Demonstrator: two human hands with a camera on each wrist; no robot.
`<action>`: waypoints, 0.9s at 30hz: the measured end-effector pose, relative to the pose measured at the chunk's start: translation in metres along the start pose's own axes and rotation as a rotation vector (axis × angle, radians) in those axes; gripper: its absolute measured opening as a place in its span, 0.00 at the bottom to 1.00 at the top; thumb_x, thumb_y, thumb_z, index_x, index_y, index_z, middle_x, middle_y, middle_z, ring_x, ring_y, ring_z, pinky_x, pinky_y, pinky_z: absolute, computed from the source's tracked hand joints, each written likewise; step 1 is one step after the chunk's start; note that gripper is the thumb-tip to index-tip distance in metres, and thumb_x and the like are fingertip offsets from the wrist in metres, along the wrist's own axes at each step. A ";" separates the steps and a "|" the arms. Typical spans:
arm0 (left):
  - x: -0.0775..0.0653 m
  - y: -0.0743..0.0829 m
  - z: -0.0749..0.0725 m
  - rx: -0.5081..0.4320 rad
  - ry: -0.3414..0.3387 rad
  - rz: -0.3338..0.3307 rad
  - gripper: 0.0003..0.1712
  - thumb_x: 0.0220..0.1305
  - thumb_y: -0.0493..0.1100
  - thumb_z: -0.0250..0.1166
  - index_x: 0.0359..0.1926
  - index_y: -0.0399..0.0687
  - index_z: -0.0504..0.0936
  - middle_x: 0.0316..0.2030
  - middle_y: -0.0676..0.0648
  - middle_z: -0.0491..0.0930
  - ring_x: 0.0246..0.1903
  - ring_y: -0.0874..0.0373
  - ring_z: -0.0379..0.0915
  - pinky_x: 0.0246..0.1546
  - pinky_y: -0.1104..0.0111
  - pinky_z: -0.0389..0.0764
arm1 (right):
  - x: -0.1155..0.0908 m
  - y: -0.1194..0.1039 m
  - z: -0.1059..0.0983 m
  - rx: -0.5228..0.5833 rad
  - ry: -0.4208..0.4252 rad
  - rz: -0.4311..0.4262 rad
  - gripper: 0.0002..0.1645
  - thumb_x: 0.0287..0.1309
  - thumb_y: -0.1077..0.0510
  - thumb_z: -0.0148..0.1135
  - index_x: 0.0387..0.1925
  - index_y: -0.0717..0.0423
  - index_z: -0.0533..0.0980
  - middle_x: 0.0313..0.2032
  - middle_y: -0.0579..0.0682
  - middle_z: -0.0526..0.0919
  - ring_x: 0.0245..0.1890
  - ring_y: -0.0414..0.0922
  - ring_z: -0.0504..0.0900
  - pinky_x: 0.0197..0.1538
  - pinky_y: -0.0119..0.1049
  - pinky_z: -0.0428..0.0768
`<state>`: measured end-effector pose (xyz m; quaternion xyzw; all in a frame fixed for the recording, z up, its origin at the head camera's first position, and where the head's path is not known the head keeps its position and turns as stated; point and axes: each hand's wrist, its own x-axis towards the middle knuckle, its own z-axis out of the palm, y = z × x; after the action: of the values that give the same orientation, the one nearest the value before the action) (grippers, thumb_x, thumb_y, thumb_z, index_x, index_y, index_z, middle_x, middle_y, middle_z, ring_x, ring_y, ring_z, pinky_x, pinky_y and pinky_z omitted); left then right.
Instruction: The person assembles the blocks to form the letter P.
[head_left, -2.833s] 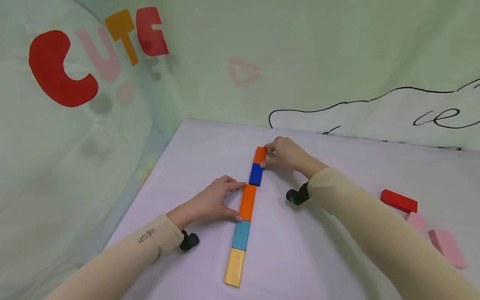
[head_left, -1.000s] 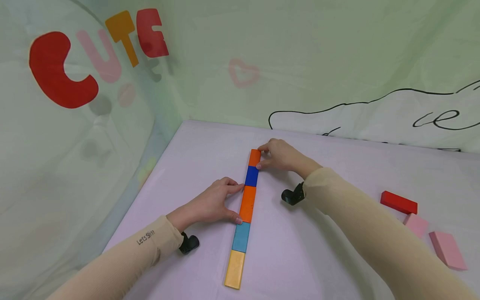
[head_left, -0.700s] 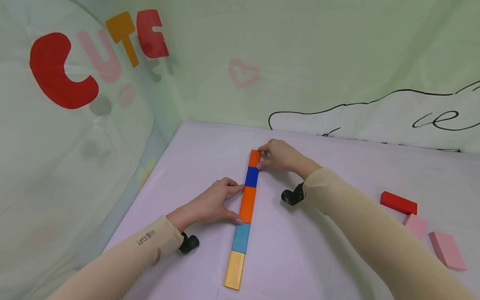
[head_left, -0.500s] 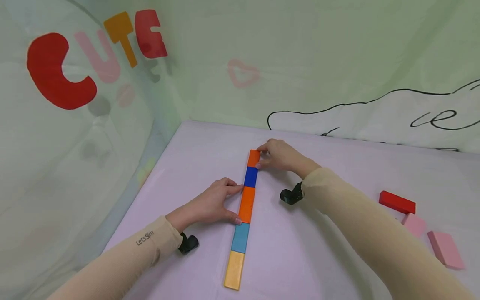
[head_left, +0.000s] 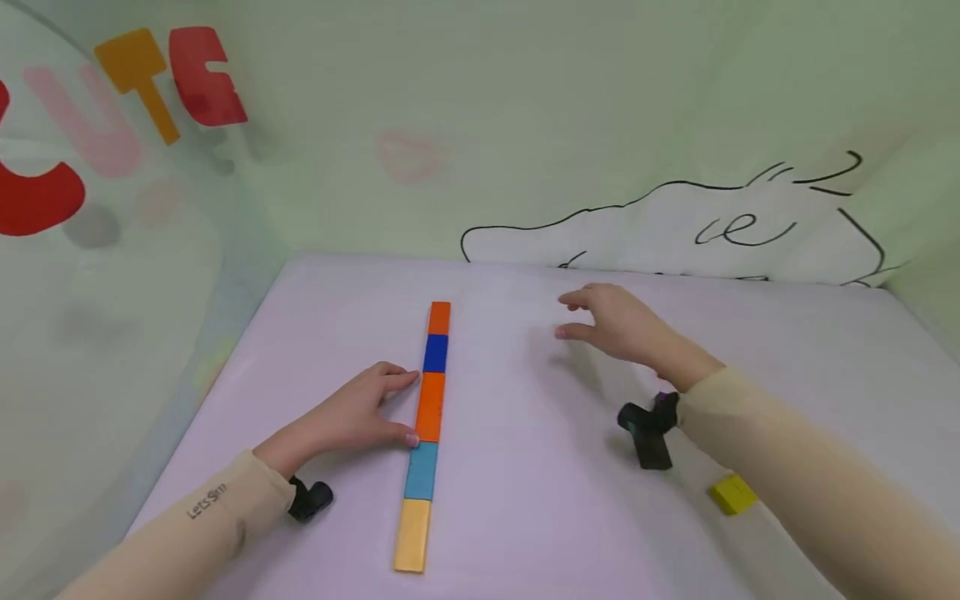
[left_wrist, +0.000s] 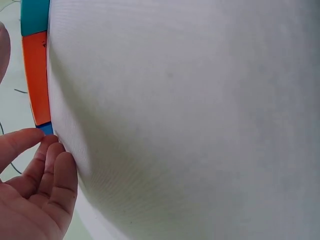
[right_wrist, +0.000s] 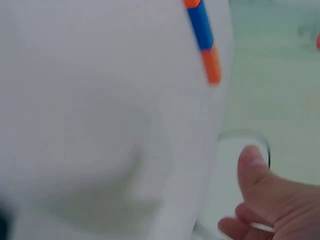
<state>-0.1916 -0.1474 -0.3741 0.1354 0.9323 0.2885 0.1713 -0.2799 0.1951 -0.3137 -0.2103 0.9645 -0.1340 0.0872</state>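
Observation:
A straight row of flat wooden blocks lies on the table, running away from me in the head view. From the far end come a short orange block (head_left: pixel 439 317), a dark blue block (head_left: pixel 436 353), a longer orange block (head_left: pixel 430 407), a light blue block (head_left: pixel 422 470) and a pale yellow block (head_left: pixel 412 536). My left hand (head_left: pixel 356 410) rests its thumb and fingertips along the left side of the longer orange block. In the left wrist view its index finger (left_wrist: pixel 22 142) overlaps the blue block's end. My right hand (head_left: pixel 618 321) hovers right of the row, holding nothing, thumb and fingers apart.
A bright yellow block (head_left: pixel 733 494) sits beside the right forearm. A dark block-like shape (head_left: pixel 652 450) shows below the right wrist's camera. The pale table (head_left: pixel 517 500) meets a fabric wall (head_left: pixel 337 183) at the back and left.
The far orange and dark blue blocks shifted left into line with the rest. My right hand then left them, moving right. The view turned right; red and pink blocks are no longer visible.

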 end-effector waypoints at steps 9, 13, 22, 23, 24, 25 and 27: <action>-0.008 -0.031 -0.017 0.015 0.043 0.015 0.51 0.55 0.57 0.78 0.74 0.40 0.68 0.68 0.34 0.69 0.62 0.39 0.70 0.63 0.46 0.78 | -0.053 0.065 0.009 -0.126 -0.033 0.404 0.41 0.64 0.40 0.65 0.61 0.73 0.74 0.53 0.71 0.82 0.54 0.69 0.79 0.53 0.62 0.82; -0.012 -0.041 -0.017 0.003 0.066 0.002 0.51 0.55 0.56 0.78 0.74 0.39 0.68 0.67 0.34 0.70 0.59 0.40 0.72 0.60 0.46 0.80 | -0.044 0.067 0.017 -0.133 -0.036 0.438 0.41 0.62 0.35 0.64 0.47 0.73 0.79 0.36 0.65 0.85 0.39 0.61 0.82 0.41 0.50 0.84; -0.015 -0.042 -0.011 -0.026 0.083 -0.040 0.52 0.55 0.57 0.78 0.74 0.40 0.67 0.67 0.33 0.70 0.59 0.35 0.73 0.60 0.44 0.80 | -0.022 0.058 0.021 -0.178 -0.017 0.492 0.38 0.57 0.25 0.62 0.26 0.57 0.72 0.22 0.51 0.74 0.29 0.52 0.75 0.41 0.49 0.70; -0.015 -0.041 -0.011 -0.028 0.086 -0.041 0.52 0.55 0.57 0.78 0.74 0.40 0.68 0.67 0.34 0.70 0.59 0.35 0.73 0.61 0.44 0.79 | -0.019 0.059 0.021 -0.179 -0.017 0.485 0.38 0.57 0.25 0.62 0.26 0.58 0.72 0.22 0.52 0.75 0.29 0.52 0.76 0.42 0.50 0.70; -0.015 -0.040 -0.011 -0.029 0.088 -0.040 0.52 0.55 0.57 0.78 0.74 0.40 0.68 0.67 0.34 0.70 0.60 0.35 0.73 0.61 0.44 0.79 | -0.017 0.059 0.021 -0.179 -0.018 0.474 0.37 0.57 0.27 0.63 0.27 0.58 0.72 0.23 0.52 0.75 0.29 0.52 0.76 0.42 0.50 0.70; -0.015 -0.040 -0.011 -0.031 0.091 -0.039 0.51 0.55 0.57 0.78 0.74 0.40 0.68 0.67 0.34 0.70 0.60 0.35 0.73 0.61 0.44 0.79 | -0.014 0.061 0.020 -0.173 -0.019 0.456 0.36 0.58 0.28 0.63 0.28 0.59 0.73 0.23 0.53 0.75 0.30 0.52 0.75 0.42 0.49 0.70; -0.016 -0.039 -0.010 -0.039 0.098 -0.041 0.51 0.55 0.56 0.78 0.74 0.40 0.68 0.67 0.34 0.69 0.61 0.36 0.72 0.62 0.44 0.79 | -0.007 0.062 0.019 -0.151 -0.030 0.392 0.35 0.59 0.32 0.65 0.33 0.62 0.75 0.25 0.54 0.77 0.31 0.52 0.76 0.40 0.46 0.71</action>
<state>-0.1869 -0.1889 -0.3856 0.0987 0.9363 0.3093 0.1338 -0.2934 0.2482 -0.3496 -0.0267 0.9928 -0.0386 0.1100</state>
